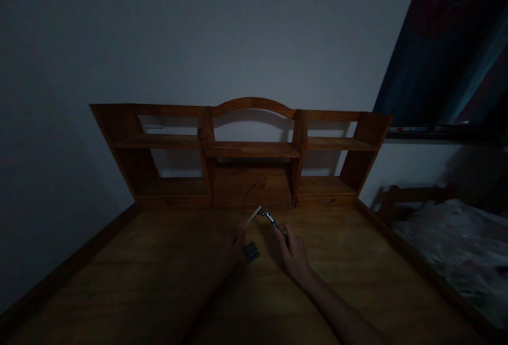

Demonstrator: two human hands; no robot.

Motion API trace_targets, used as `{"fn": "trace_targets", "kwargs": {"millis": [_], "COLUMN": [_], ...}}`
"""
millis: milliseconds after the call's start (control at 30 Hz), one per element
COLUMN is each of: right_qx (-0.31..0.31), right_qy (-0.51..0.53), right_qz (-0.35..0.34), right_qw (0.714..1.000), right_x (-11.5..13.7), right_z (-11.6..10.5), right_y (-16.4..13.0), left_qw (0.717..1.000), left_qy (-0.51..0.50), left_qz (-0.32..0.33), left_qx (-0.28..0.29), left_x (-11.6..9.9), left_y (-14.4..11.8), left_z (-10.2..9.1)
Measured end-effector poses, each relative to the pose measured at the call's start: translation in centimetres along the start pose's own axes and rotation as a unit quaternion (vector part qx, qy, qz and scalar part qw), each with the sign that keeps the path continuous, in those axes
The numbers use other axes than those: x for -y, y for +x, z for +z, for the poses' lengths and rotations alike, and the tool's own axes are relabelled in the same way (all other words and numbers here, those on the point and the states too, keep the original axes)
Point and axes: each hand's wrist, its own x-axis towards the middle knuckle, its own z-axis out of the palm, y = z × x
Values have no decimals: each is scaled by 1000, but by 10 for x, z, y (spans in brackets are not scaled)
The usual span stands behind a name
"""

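In the dim head view, my right hand (pixel 292 252) is closed around the handle of a razor (pixel 273 220). Its shiny metal head points up and to the left. Across from it, my left hand (pixel 234 250) grips a thin white stick (pixel 253 214), slanted up to the right. The stick's tip is close to the razor head; whether they touch, I cannot tell. A dark pack of what look like blade cartridges (pixel 251 252) lies on the wooden desk (pixel 138 271), just right of my left hand. The left fingers are partly lost in shadow.
Along the back of the desk stands a wooden shelf unit (pixel 254 149) with several compartments, against a pale wall (pixel 238 33). Raised wooden edges border the desk at left and right. Beyond the right edge lies a whitish, crumpled plastic-like cover (pixel 456 244), below a dark curtain (pixel 448 43).
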Motion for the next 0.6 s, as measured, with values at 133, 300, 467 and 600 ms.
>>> {"fn": "trace_targets", "kwargs": {"millis": [133, 300, 467, 600], "right_qx": [1, -10, 3, 0], "right_qy": [3, 6, 12, 10], "right_qz": [-5, 3, -6, -3], "right_qw": [1000, 1000, 1000, 1000], "right_x": [0, -2, -2, -1], "right_z": [0, 1, 0, 0], "right_y": [0, 0, 0, 0], "left_qw": [1000, 1000, 999, 1000], "left_qy": [1, 5, 32, 23], "left_qz": [28, 24, -3, -5], "left_qx": [6, 18, 5, -3], "left_x": [-6, -4, -6, -8], "left_y": [-4, 1, -1, -3], "left_z": [-2, 0, -2, -1]}}
